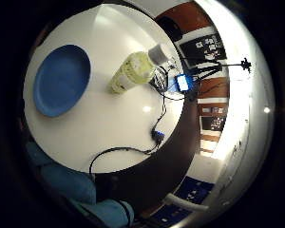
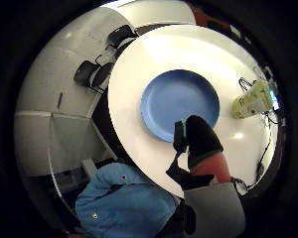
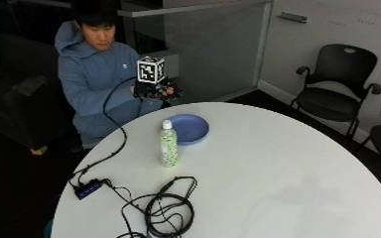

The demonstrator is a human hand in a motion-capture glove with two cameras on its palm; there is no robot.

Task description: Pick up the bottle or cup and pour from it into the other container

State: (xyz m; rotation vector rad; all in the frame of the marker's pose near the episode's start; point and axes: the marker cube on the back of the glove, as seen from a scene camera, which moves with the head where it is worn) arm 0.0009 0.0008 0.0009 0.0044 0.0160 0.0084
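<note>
- Surface [image 3: 276, 168]: I see a round white top carrying all items.
- Blue plate [image 3: 189, 129]: lies at the far left, just beyond the bottle.
- Bottle [image 3: 168, 144]: stands upright, capped, untouched.
- Right hand [image 3: 152, 90]: raised above the far edge; I cannot tell the grip state.

All 3 views share table [image 3: 276, 163].
</note>
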